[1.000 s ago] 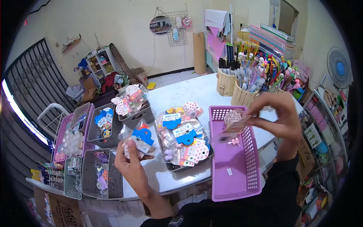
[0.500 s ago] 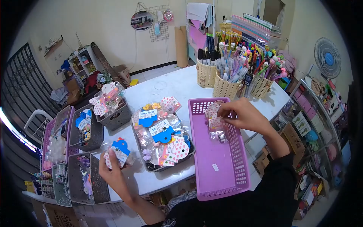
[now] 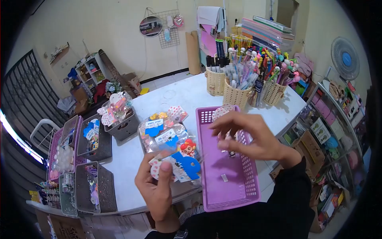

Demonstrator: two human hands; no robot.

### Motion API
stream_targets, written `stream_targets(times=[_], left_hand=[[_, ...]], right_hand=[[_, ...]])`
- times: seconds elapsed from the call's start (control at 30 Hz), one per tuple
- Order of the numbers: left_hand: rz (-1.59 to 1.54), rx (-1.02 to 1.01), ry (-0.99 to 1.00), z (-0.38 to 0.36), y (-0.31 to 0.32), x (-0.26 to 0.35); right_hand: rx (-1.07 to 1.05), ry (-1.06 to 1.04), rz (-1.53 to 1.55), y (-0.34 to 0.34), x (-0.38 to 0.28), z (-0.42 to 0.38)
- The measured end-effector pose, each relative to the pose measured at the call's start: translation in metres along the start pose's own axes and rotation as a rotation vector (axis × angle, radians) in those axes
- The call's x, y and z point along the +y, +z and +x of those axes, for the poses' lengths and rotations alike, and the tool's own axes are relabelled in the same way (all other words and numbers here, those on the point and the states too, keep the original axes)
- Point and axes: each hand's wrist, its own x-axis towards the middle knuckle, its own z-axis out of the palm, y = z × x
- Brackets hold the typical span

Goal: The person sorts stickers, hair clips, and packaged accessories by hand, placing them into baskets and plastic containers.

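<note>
My left hand (image 3: 154, 195) pinches small plastic packets between thumb and fingers, over the near side of the packet-filled basket. One packet has a blue-and-white header card (image 3: 186, 166) and a red-haired figure (image 3: 188, 148); a heart-patterned card (image 3: 155, 169) shows beneath my thumb. My right hand (image 3: 256, 135) hovers over the purple basket (image 3: 213, 171), thumb and fingers apart, holding nothing visible. Behind it, partly hidden, packets with a heart-patterned card (image 3: 223, 112) lie at the basket's far end. A small white slip (image 3: 224, 178) rests on its floor.
Left of the purple basket, packets (image 3: 154, 126) fill a basket mostly covered by them. Grey baskets (image 3: 105, 187) stand along the table's left side. Pens crowd woven holders (image 3: 215, 83) at the back right. A shelf (image 3: 318, 119) with goods stands right.
My left hand has moved right with its packets, from the left of the table to beside the purple basket. My right hand has let go of the packets in the purple basket and opened.
</note>
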Motion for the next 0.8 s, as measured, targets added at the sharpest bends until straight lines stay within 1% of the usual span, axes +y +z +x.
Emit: stream_targets(times=[0.03,0.07,0.13,0.2,0.23,0.27,0.3,0.33,0.37,0.4,0.43,0.5,0.53,0.57,0.63,0.67,0.7,0.73,0.77,0.8], left_hand=[[-0.027,-0.016,-0.022,-0.001,0.006,-0.001],[-0.026,-0.029,-0.021,-0.002,0.008,-0.002],[-0.109,-0.119,-0.117,-0.004,0.009,-0.005],[-0.124,-0.151,-0.139,-0.006,0.013,-0.006],[-0.143,-0.179,-0.162,-0.006,0.015,-0.006],[-0.182,-0.236,-0.214,-0.007,0.012,-0.005],[-0.182,-0.236,-0.214,-0.007,0.012,-0.005],[-0.153,-0.301,-0.193,-0.008,0.012,-0.005],[-0.124,-0.368,-0.177,-0.009,0.012,-0.006],[-0.145,-0.332,-0.235,-0.011,0.016,0.001],[-0.146,-0.335,-0.241,-0.012,0.013,0.0],[-0.173,-0.388,-0.293,-0.013,0.001,0.0],[-0.203,-0.399,-0.315,-0.011,0.0,0.001],[-0.2,-0.398,-0.316,-0.011,-0.003,0.003],[-0.204,-0.368,-0.343,-0.013,-0.009,0.005],[-0.168,-0.336,-0.336,-0.015,-0.014,0.003],[-0.169,-0.334,-0.339,-0.016,-0.016,0.003],[-0.089,-0.344,-0.293,-0.017,-0.017,0.005],[-0.009,-0.353,-0.245,-0.017,-0.018,0.006],[0.022,-0.318,-0.207,-0.019,-0.014,0.007]], right_hand=[[-0.06,0.037,0.116,0.003,-0.007,-0.001],[-0.063,0.036,0.142,0.007,-0.012,0.001],[-0.063,0.033,0.17,0.009,-0.014,0.002],[-0.142,0.163,0.403,0.009,-0.008,0.005],[-0.145,0.16,0.402,0.011,-0.003,0.006],[-0.138,0.067,0.447,0.014,0.004,0.008],[-0.128,-0.024,0.492,0.016,0.007,0.009],[-0.125,-0.023,0.494,0.015,0.008,0.01],[-0.19,-0.047,0.452,0.012,0.01,0.011],[-0.255,-0.069,0.409,0.008,0.011,0.013],[-0.25,-0.064,0.41,0.002,0.01,0.013],[-0.261,-0.095,0.177,-0.015,0.0,0.012],[-0.222,-0.069,0.058,-0.023,-0.006,0.01],[-0.222,-0.07,0.062,-0.028,-0.002,0.007],[-0.126,-0.077,-0.105,-0.036,0.008,-0.001],[-0.127,-0.074,-0.103,-0.037,0.012,-0.005],[-0.124,-0.051,-0.166,-0.038,0.016,-0.009],[-0.12,-0.029,-0.228,-0.037,0.02,-0.013],[-0.121,-0.027,-0.227,-0.035,0.025,-0.016],[-0.162,0.049,-0.274,-0.033,0.03,-0.02]])
